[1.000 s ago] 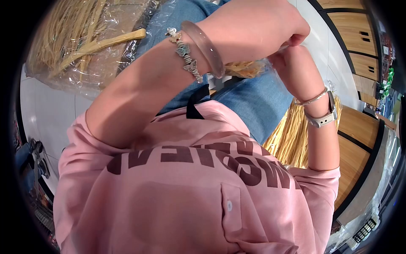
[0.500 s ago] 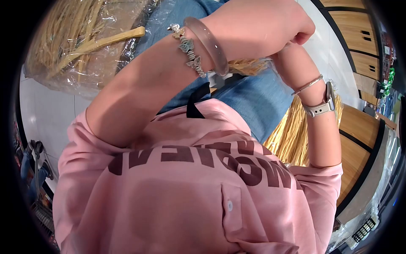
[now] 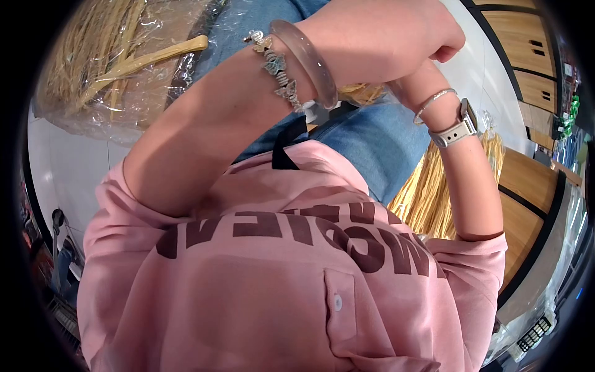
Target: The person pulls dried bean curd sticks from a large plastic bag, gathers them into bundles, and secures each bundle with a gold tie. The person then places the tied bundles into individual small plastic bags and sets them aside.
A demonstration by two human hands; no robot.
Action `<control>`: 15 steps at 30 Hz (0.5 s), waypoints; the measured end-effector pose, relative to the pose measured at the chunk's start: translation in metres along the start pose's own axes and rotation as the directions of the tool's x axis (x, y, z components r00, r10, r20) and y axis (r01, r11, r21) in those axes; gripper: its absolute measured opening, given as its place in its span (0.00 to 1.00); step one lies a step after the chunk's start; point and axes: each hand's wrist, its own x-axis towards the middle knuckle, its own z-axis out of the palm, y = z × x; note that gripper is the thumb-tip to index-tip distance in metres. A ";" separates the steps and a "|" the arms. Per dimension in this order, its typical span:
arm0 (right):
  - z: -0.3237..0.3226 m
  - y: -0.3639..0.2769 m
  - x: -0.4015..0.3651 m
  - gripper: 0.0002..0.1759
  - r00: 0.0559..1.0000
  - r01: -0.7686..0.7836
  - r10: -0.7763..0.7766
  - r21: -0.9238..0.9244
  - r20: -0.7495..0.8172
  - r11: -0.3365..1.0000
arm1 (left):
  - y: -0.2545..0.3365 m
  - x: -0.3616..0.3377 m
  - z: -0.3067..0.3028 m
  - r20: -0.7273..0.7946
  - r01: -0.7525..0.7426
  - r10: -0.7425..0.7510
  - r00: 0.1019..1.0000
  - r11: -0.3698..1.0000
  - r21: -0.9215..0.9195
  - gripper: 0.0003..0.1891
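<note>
The left hand [image 3: 427,37] is clenched, contents hidden; the right hand [image 3: 404,85], partly behind that grip, I cannot read. Yellow sticks [image 3: 424,192] lie nearer the body.

From where I watch, this looks like a shop: pale, glossy floor tiles [image 3: 80,164], light-wood drawer fronts framed in black [image 3: 508,34], a strip of small, colourful packaged goods [image 3: 565,118] beyond them, and clear plastic wrap round dried, straw-coloured sticks [image 3: 93,43].
</note>
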 end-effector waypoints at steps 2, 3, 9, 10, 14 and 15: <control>-0.009 -0.007 0.001 0.09 0.999 0.039 -0.039 -0.017 -0.024 0.999 | -0.001 0.000 -0.001 0.002 0.039 -0.039 0.999 0.998 0.048 0.06; -0.012 -0.012 0.002 0.09 0.998 0.054 -0.055 -0.025 -0.039 0.998 | 0.000 -0.001 -0.001 0.007 0.055 -0.056 0.998 0.996 0.073 0.06; -0.030 -0.012 0.000 0.10 0.986 -0.117 0.109 0.061 0.123 0.991 | 0.003 0.000 -0.007 -0.050 0.102 -0.100 0.994 0.994 0.040 0.04; -0.042 -0.016 -0.009 0.09 0.985 -0.140 0.121 0.163 0.120 0.977 | 0.006 0.000 -0.010 -0.047 0.125 -0.123 0.991 0.992 0.026 0.04; -0.098 -0.020 -0.078 0.11 0.870 0.082 0.279 0.679 -0.405 0.730 | -0.004 -0.003 -0.008 0.013 0.169 -0.171 0.985 0.980 0.100 0.06; -0.101 -0.010 -0.097 0.10 0.784 0.040 0.455 0.767 -0.422 0.641 | -0.004 -0.005 -0.006 -0.012 0.137 -0.137 0.991 0.987 0.081 0.04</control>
